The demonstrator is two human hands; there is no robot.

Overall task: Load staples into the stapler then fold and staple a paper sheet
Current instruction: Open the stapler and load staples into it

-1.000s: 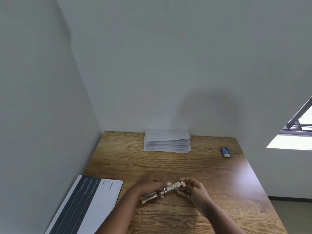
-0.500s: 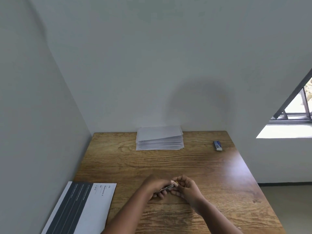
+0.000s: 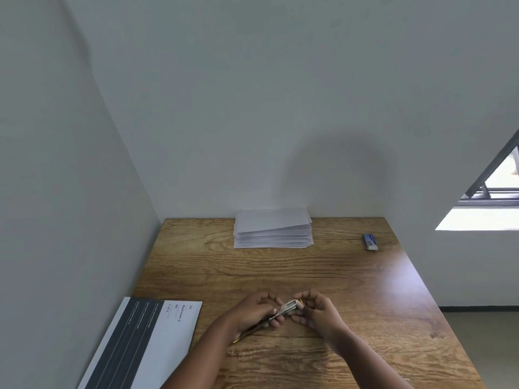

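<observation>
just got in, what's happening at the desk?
A person is working a small metal stapler over the wooden table. The left hand grips its body; the right hand pinches its far end, apparently loading staples, though none can be made out. The stack of white sheets sits untouched at the back edge, a small blue box to its right. A printed sheet lies at the near left.

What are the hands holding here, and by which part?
The stapler: the left hand grips its middle, and the right hand pinches its far metal end.
</observation>
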